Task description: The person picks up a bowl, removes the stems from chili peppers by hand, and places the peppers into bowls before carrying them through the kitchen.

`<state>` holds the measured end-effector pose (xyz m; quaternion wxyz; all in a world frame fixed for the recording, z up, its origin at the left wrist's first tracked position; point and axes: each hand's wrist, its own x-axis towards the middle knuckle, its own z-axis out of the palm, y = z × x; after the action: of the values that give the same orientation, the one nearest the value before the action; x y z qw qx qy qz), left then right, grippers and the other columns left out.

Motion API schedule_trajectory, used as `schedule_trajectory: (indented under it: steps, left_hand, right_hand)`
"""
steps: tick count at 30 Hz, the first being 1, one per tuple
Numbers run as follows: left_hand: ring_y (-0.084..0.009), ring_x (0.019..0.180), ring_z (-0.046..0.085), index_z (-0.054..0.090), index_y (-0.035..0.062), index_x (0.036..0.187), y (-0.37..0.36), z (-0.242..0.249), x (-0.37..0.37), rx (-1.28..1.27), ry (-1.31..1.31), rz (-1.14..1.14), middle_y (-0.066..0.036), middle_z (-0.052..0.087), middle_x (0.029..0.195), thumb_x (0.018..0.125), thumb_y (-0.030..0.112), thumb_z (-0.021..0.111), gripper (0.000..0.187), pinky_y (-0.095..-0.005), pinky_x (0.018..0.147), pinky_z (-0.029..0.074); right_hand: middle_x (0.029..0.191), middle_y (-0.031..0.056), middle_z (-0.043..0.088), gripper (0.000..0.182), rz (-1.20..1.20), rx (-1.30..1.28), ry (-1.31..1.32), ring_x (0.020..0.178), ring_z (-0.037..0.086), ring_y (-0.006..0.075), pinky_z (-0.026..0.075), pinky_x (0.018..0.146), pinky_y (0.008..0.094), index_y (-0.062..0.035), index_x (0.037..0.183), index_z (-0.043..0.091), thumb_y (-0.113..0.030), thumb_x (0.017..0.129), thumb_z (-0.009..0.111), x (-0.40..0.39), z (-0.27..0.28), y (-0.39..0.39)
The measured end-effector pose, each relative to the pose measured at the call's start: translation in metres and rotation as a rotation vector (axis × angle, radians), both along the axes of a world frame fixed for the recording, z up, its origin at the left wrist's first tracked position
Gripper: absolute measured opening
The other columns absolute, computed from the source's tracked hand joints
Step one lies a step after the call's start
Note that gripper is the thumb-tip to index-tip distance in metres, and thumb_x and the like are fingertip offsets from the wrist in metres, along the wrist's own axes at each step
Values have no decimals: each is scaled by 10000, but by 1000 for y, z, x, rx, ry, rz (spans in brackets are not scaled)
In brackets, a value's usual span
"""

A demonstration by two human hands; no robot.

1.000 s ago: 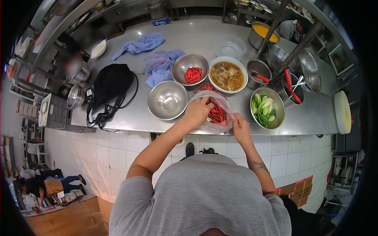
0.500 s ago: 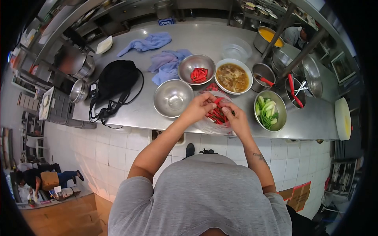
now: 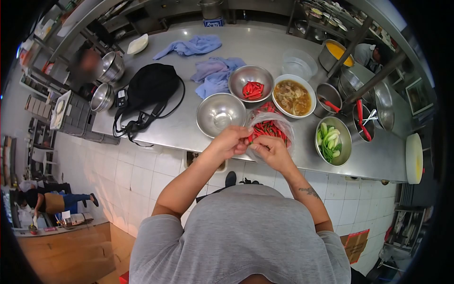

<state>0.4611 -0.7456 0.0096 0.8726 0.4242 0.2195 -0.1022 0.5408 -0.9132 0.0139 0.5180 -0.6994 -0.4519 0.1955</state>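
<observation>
My left hand (image 3: 231, 142) pinches a red chili pepper (image 3: 250, 138) at the near edge of the steel table. My right hand (image 3: 273, 152) is closed at the chili's lower, stem end, its thumb and fingertips pressed together. Just beyond my hands lies an open clear plastic bag (image 3: 289, 127) full of red chilies (image 3: 270, 128). Beside it on the left stands a steel bowl (image 3: 221, 115) with nothing in it. Behind that, a second steel bowl (image 3: 239, 75) holds a small pile of red chilies (image 3: 253, 90).
A bowl of brown soup (image 3: 294, 97) and a bowl of green vegetables (image 3: 333, 141) stand to the right, near pots with red-handled utensils (image 3: 362, 120). Blue cloths (image 3: 217, 73) and a black bag (image 3: 153, 90) lie left. Other people (image 3: 52, 201) are farther off.
Both hands have drawn back from over the plastic bag toward me, with a chili between them. The bag's chilies now show more fully. The whole view has shifted slightly.
</observation>
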Motion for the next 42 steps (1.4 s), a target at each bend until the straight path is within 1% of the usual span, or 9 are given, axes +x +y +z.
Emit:
schedule_trajectory:
  steps: [10, 11, 14, 16, 19, 23, 27, 33, 42]
  left_hand:
    - [-27, 391, 303, 547, 29, 786, 13, 15, -14, -62, 196, -413, 13, 416, 545, 909, 171, 521, 190, -188, 334, 192]
    - [-59, 392, 339, 550, 24, 794, 15, 18, -13, 174, 166, -333, -7, 431, 542, 907, 172, 519, 189, -210, 345, 233]
    - [-178, 478, 463, 564, 4, 817, 34, 21, -4, 975, 36, -135, -78, 485, 585, 885, 157, 521, 172, -296, 440, 368]
    - [-286, 644, 566, 575, -17, 832, 52, 4, 0, 1620, -88, -64, -141, 536, 684, 848, 120, 533, 144, -382, 586, 472]
    - [-373, 795, 559, 588, 2, 856, 19, 10, 4, 1947, -347, 83, -193, 551, 832, 781, 54, 532, 107, -450, 723, 463]
    - [-329, 902, 546, 596, 19, 912, -34, -11, 33, 1735, -703, -344, -152, 537, 954, 722, 21, 537, 199, -418, 776, 465]
    - [-301, 944, 550, 613, 47, 966, -43, -31, 57, 1907, -635, -608, -122, 525, 1028, 774, 89, 525, 215, -408, 797, 473]
    - [-317, 868, 565, 598, 36, 944, -21, -26, 53, 1596, -647, -257, -135, 541, 941, 711, 12, 603, 234, -392, 754, 473]
    - [-49, 596, 527, 594, 34, 938, -22, -2, 53, 726, -221, -118, 14, 586, 737, 837, 105, 611, 125, -205, 509, 438]
  right_hand:
    - [719, 69, 569, 126, 186, 128, 27, 587, 514, 130, 416, 547, 281, -14, 889, 610, -127, 835, 603, -17, -8, -6]
    - [696, 59, 554, 116, 186, 112, 59, 562, 497, 120, 406, 527, 269, -14, 882, 598, -122, 841, 587, -16, -7, -8]
    - [627, 10, 448, 123, 80, 279, 1084, 480, 384, 71, 317, 442, 219, -40, 807, 508, -144, 871, 519, 10, -23, -30]
    - [619, -13, 386, 137, -3, 438, 1165, 461, 316, 51, 262, 417, 198, -71, 770, 446, -150, 874, 487, 21, -18, -45]
    - [628, -13, 369, 148, -98, 570, 1210, 450, 293, 47, 245, 396, 191, -84, 748, 409, -152, 871, 455, 29, -16, -62]
    - [650, 47, 422, 141, -72, 674, 1317, 446, 316, 68, 258, 389, 199, -49, 733, 429, -133, 846, 432, 29, -16, -68]
    - [681, 99, 480, 133, 4, 648, 1315, 449, 341, 81, 266, 391, 201, 0, 767, 481, -112, 824, 436, 29, -23, -71]
    - [689, 79, 488, 160, -149, 518, 1108, 458, 364, 81, 275, 399, 201, 47, 862, 516, -74, 808, 427, 28, -23, -73]
    - [664, 8, 444, 128, -235, 413, 1127, 446, 322, 44, 235, 399, 177, 7, 915, 530, -103, 885, 472, 31, -22, -55]
